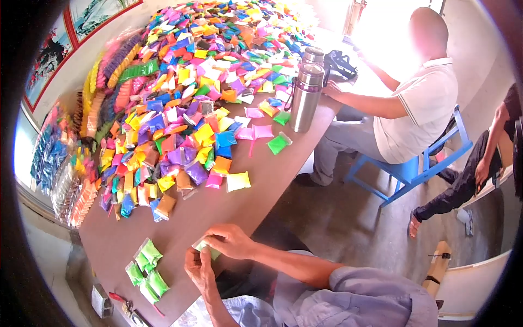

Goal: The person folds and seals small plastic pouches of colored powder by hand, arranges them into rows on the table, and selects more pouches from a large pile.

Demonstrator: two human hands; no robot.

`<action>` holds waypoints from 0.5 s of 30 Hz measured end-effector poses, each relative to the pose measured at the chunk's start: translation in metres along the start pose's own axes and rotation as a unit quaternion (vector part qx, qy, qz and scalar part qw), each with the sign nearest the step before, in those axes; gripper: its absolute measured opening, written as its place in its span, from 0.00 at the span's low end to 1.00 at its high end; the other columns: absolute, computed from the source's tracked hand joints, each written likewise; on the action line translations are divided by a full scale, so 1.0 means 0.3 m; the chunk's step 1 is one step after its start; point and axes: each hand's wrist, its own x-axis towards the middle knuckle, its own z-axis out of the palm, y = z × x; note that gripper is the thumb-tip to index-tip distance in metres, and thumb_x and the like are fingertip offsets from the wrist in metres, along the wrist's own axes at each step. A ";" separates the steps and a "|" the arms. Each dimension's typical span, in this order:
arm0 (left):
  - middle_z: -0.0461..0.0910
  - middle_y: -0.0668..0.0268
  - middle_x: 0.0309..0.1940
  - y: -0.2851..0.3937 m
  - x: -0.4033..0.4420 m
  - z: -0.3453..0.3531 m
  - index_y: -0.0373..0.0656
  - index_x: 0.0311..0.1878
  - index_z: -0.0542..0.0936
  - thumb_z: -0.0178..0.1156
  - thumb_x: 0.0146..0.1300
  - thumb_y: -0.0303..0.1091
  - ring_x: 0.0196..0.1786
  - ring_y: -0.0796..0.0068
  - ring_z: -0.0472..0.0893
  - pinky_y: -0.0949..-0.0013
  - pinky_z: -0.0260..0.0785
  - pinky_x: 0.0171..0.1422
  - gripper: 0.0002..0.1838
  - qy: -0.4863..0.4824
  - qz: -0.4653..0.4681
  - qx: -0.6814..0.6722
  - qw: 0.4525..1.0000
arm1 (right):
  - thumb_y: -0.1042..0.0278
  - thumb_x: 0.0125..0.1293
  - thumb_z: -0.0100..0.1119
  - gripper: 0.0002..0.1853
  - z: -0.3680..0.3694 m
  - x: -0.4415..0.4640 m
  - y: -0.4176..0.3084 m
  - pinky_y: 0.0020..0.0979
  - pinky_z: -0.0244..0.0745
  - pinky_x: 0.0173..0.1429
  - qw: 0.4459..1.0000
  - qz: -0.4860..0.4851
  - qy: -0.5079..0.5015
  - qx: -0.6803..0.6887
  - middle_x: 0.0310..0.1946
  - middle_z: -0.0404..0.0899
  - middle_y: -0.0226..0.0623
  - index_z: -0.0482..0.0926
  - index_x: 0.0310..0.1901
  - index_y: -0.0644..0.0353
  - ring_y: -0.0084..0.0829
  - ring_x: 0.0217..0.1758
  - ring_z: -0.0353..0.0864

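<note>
Over the table edge, both of my hands meet at a small pale green packet (213, 253). My right hand (233, 242) pinches its top edge between thumb and fingers. My left hand (201, 268) grips the packet from the near side, thumb upward. Fingers cover much of the packet. To the left of my hands, several light green packets (157, 282) in clear wrapping lie in a loose group on the brown table (218, 210).
A huge heap of coloured packets (204, 133) covers the far table. Steel flasks (305, 106) and a black strapped item (340, 64) stand near a seated person (419, 103) on a blue chair (406, 169). Another person's leg (449, 199) shows right. Keys (128, 308) lie at the near corner.
</note>
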 end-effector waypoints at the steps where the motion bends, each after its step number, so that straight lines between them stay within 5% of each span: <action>1: 0.77 0.76 0.33 0.015 -0.002 0.014 0.35 0.49 0.83 0.63 0.74 0.33 0.34 0.87 0.70 0.78 0.61 0.38 0.10 0.003 0.006 -0.006 1.000 | 0.66 0.72 0.63 0.10 0.003 -0.005 0.011 0.35 0.79 0.46 1.000 -0.010 0.010 0.010 0.40 0.86 0.41 0.85 0.48 0.62 0.36 0.42 0.86; 4: 0.75 0.78 0.30 0.019 0.000 0.017 0.35 0.47 0.83 0.64 0.73 0.32 0.32 0.89 0.68 0.78 0.58 0.35 0.09 0.000 0.007 -0.010 1.000 | 0.64 0.73 0.62 0.11 -0.006 -0.003 0.010 0.40 0.80 0.48 1.000 -0.007 0.001 0.011 0.42 0.86 0.44 0.85 0.50 0.60 0.42 0.45 0.87; 15: 0.79 0.74 0.34 0.030 0.003 0.020 0.34 0.50 0.83 0.64 0.73 0.33 0.35 0.86 0.72 0.77 0.64 0.39 0.12 -0.012 0.021 -0.016 1.000 | 0.65 0.72 0.64 0.10 -0.001 -0.002 0.018 0.37 0.79 0.45 1.000 -0.003 0.006 0.021 0.42 0.86 0.43 0.85 0.48 0.62 0.39 0.43 0.87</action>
